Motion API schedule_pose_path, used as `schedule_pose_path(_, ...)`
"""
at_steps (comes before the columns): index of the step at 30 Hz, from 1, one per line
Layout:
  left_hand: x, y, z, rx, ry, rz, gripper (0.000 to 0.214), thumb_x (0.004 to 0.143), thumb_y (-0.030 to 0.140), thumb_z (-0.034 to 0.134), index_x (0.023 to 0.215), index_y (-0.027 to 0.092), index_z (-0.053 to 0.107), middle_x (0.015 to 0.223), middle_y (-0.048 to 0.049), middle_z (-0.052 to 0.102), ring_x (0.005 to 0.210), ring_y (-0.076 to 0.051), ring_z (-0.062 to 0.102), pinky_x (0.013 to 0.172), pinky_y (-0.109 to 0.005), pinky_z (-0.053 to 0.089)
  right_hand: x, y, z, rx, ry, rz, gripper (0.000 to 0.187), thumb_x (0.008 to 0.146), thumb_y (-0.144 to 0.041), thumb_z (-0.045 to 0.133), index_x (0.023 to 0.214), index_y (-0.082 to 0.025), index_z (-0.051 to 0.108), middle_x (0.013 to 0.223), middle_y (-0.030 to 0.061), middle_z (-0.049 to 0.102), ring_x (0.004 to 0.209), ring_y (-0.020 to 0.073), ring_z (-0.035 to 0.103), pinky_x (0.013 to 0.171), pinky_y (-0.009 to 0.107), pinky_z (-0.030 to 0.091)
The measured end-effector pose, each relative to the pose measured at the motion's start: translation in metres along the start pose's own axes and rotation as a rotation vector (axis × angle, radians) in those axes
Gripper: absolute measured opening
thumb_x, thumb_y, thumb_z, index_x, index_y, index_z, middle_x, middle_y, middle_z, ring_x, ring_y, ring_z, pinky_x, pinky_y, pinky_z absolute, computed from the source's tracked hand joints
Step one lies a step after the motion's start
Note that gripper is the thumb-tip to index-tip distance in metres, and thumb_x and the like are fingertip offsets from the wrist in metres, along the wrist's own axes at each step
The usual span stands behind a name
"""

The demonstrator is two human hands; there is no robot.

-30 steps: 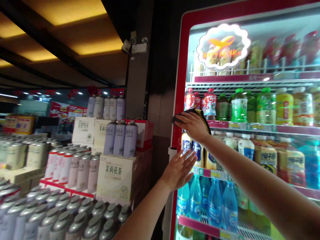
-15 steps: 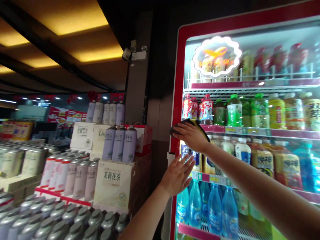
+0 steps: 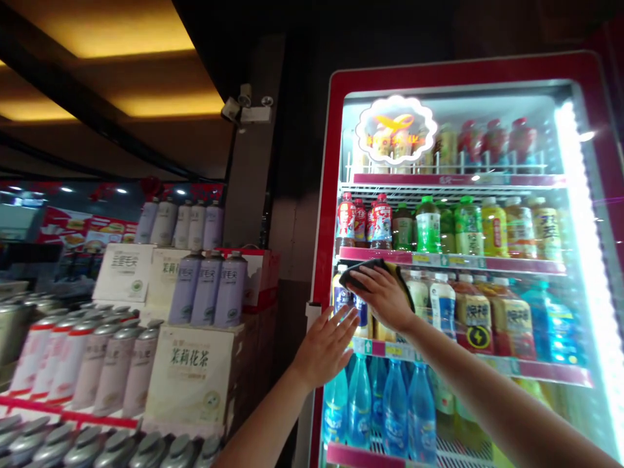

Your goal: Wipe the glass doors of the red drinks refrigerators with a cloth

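Observation:
My right hand (image 3: 383,296) presses a dark cloth with yellow (image 3: 402,283) against the glass door (image 3: 492,117) of a lit drinks fridge. The cloth lies partly under the palm and fingers, over the shelf of bottles behind the glass. Lower and to the left, my left hand (image 3: 325,348) is open with fingers spread and holds nothing. It is by the left edge of the door; I cannot tell whether it touches the glass. Blue bottles (image 3: 396,409) stand behind the glass below my hands.
Left of the fridge's red frame (image 3: 325,195) is a dark pillar (image 3: 248,169). Tea boxes (image 3: 188,374) with purple cans (image 3: 208,289) on top are stacked there. Pink and white cans (image 3: 80,361) and more grey-topped cans (image 3: 149,448) fill the lower left.
My right hand and the cloth have slid down the glass, from the shelf edge to the bottles below it. The view has turned right and shows more of the fridge. My left hand stays open.

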State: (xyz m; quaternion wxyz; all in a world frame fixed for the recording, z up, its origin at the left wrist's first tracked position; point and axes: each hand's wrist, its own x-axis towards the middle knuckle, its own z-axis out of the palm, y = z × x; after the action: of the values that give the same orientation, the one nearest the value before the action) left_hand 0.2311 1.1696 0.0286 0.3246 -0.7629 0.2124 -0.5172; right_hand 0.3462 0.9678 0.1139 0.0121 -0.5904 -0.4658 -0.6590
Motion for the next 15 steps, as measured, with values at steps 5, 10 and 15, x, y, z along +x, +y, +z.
schedule_pose_path(5,0.0,-0.002,0.003,-0.013,-0.028,-0.001,0.064,0.103,0.045,0.046,0.159,0.016,0.033,0.17,-0.0084,0.026,0.158,-0.025,0.021,0.13,-0.047,0.011,0.027,0.014,-0.002,0.007,-0.056,-0.085,0.038,0.099,-0.022,0.059,0.133,-0.037,0.066,0.147,-0.0012,0.061,0.138,0.023,0.053,0.117,0.047,0.039)
schedule_pose_path(10,0.001,-0.001,0.005,-0.003,-0.035,-0.009,0.068,0.102,0.045,0.047,0.161,0.017,0.028,0.17,-0.009,0.025,0.158,-0.026,0.02,0.131,-0.047,0.011,-0.018,0.013,-0.012,-0.045,0.048,0.215,0.046,0.096,-0.016,0.06,0.138,-0.032,0.064,0.149,0.0053,0.059,0.141,0.0271,0.05,0.117,0.052,0.039)
schedule_pose_path(15,0.003,-0.002,0.006,-0.012,0.016,-0.01,0.068,0.101,0.044,0.05,0.161,0.018,0.03,0.168,-0.0082,0.03,0.158,-0.025,0.019,0.131,-0.046,0.01,-0.032,0.002,-0.008,0.03,-0.002,-0.017,0.042,0.098,-0.02,0.06,0.136,-0.037,0.064,0.148,-0.0007,0.06,0.142,0.0225,0.049,0.119,0.047,0.039)
